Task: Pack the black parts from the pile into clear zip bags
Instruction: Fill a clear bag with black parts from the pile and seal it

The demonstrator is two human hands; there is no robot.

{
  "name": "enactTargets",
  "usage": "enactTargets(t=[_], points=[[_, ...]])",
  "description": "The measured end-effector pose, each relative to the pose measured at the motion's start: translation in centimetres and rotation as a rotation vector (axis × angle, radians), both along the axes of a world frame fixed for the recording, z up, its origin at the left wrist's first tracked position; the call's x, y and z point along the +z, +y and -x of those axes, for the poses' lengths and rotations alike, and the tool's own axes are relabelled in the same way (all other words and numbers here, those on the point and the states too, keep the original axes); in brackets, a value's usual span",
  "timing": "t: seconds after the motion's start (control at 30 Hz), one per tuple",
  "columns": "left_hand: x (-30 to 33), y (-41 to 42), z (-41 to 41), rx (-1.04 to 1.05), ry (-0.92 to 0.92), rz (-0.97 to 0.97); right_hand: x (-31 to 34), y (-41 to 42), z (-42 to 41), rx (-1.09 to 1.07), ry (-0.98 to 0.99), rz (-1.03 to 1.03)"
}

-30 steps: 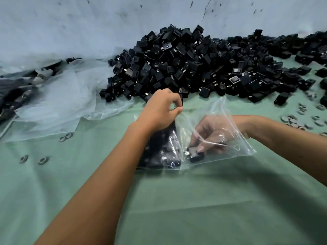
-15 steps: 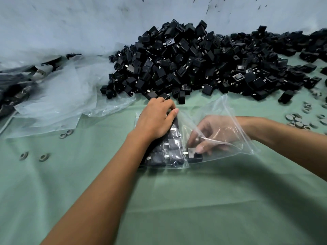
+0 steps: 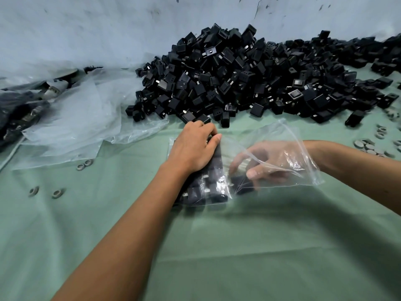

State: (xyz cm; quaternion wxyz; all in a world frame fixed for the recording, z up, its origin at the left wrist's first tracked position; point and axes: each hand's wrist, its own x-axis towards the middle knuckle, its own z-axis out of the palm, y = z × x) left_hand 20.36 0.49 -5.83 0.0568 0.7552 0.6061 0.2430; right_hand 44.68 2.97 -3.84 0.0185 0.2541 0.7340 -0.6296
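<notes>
Both hands at a half-filled clear zip bag [image 3: 271, 148] on the green bench [image 3: 238, 246].

The right hand [image 3: 269, 164], inside the bag, pinches one black part [image 3: 242, 183]; the left hand [image 3: 193, 148] presses flat, fingers relaxed, on the packed parts [image 3: 208, 190] through the plastic. The pile [image 3: 249, 77] lies just behind.

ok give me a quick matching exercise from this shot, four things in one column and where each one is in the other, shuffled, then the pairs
Things
1. left hand
2. right hand
3. pile of black parts
4. grey rings

Places
A. heaped against the wall, beyond the bag
B. inside the clear zip bag, fingers at a single black part
C. loose on the green cloth, left of the forearm
D. on top of the bag, over the packed parts

Pairs: 1-D, 2-B, 3-A, 4-C
</notes>
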Motion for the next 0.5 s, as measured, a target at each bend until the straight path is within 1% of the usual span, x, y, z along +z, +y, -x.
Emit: enactTargets(t=[0.07,0.2,0.3,0.43,0.5], points=[[0.0,0.0,-0.1,0.002,0.003,0.004,-0.2,0.0,0.1,0.015,-0.017,-0.017],[0.1,0.0,-0.1,0.009,0.017,0.011,-0.5,-0.4,0.2,-0.055,-0.058,-0.031],[0.1,0.0,-0.2,0.01,0.025,0.014,-0.4,-1.0,0.5,-0.124,-0.041,0.067],[0.0,0.0,-0.2,0.012,0.031,0.023,0.5,-2.0,1.0,-0.16,-0.036,0.051],[0.1,0.0,-0.2,0.012,0.036,0.031,0.9,-2.1,1.1,-0.17,-0.039,0.11]])
